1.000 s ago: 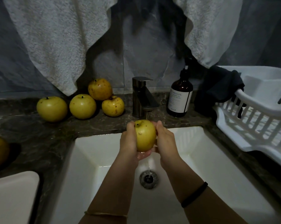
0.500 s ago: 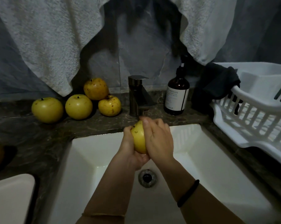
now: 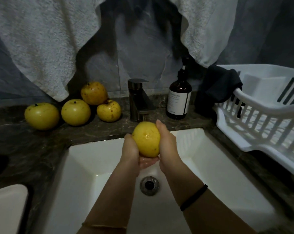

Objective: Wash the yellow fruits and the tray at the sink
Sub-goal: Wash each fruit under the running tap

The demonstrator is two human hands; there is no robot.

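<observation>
- Over the sink (image 3: 85, 159), 12 o'clock of the drain (image 3: 149, 185), I see the yellow fruit (image 3: 146, 139).
- Left hand (image 3: 131, 149) curls round its 9 o'clock side, right hand (image 3: 168, 146) round its 3 o'clock side.
- Four other fruits (image 3: 75, 112) rest on the counter (image 3: 33, 149), 10 o'clock.

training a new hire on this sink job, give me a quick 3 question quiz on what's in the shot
1. True or false: the left hand and right hand hold one yellow fruit above the sink.
2. How many fruits are grouped on the counter left of the faucet? A two, B four, C six.
3. Fill in: the brown bottle stands to the faucet's ____.
Key: 1 true; 2 B; 3 right.
</observation>
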